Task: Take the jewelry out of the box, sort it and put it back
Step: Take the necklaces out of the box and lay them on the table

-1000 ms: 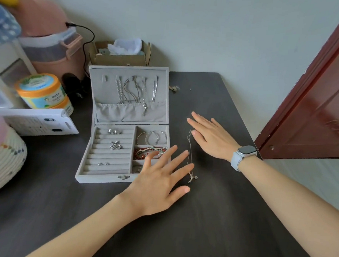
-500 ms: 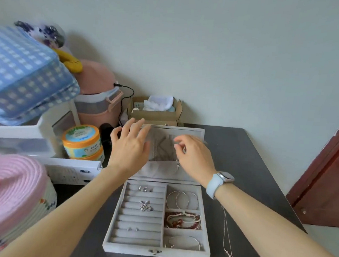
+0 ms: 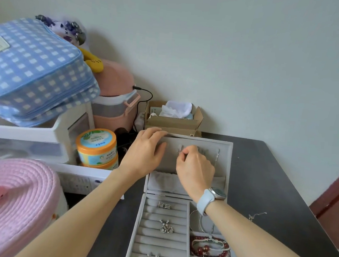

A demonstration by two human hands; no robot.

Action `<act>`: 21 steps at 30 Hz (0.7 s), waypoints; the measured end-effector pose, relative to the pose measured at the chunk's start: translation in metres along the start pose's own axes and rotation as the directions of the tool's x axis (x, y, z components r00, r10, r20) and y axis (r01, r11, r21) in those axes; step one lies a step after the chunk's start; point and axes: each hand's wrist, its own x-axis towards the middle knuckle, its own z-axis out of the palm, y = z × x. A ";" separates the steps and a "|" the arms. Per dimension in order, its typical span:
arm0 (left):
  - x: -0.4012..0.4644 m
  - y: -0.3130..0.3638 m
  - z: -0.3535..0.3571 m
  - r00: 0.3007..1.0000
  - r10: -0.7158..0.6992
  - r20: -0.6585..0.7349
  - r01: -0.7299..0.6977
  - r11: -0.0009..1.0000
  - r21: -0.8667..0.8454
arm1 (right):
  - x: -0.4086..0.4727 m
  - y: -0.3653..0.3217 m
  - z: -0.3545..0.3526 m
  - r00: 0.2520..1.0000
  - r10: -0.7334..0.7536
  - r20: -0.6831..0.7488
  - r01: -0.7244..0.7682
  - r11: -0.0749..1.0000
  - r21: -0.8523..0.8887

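The grey jewelry box (image 3: 224,153) stands open on the dark table, its lid upright. My left hand (image 3: 144,152) grips the lid's top left edge. My right hand (image 3: 195,169), with a watch on the wrist, pinches a thin silver necklace (image 3: 178,150) hanging inside the lid. Rings (image 3: 163,205) and earrings (image 3: 166,227) sit in the left rolls of the tray. Red bead bracelets (image 3: 208,249) and silver bangles (image 3: 202,224) lie in the right compartments. One silver chain (image 3: 256,215) lies on the table to the right of the box.
A cardboard box (image 3: 173,118) sits behind the lid by the wall. An orange-lidded jar (image 3: 97,149), a pink appliance (image 3: 116,95), white drawers with a blue checked bag (image 3: 33,71) and a pink woven basket (image 3: 10,201) crowd the left. A dark red door (image 3: 335,202) stands at right.
Both hands left the necklace lying on the table and rose to the box lid. The left hand took the lid's edge; the right closed its fingers on a hanging necklace. The view tilted up.
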 end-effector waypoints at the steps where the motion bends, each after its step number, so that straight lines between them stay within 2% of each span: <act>1: -0.001 -0.001 0.001 1.000 0.006 -0.008 -0.006 1.000 -0.005 | 0.001 0.000 0.001 1.000 0.009 0.000 -0.009 1.000 0.000; 6: -0.005 -0.001 0.001 1.000 0.009 -0.023 -0.009 1.000 -0.021 | 0.007 0.001 -0.005 0.999 -0.041 -0.024 0.042 0.998 0.038; 11: -0.005 0.003 -0.001 0.999 -0.015 -0.030 0.014 0.999 -0.037 | 0.031 -0.001 -0.035 0.971 -0.231 -0.066 0.238 0.962 0.136; 16: -0.007 0.017 -0.013 0.996 -0.064 -0.056 0.058 0.993 -0.103 | 0.047 -0.016 -0.071 0.927 -0.370 -0.065 0.376 0.914 0.155; 19: -0.010 0.034 -0.027 0.989 -0.096 -0.110 0.073 0.978 -0.194 | 0.050 -0.022 -0.092 0.933 -0.352 -0.077 0.360 0.901 0.241; 21: -0.011 0.048 -0.037 0.986 -0.136 -0.095 0.100 0.944 -0.315 | 0.048 -0.029 -0.107 0.946 -0.311 -0.088 0.320 0.865 0.387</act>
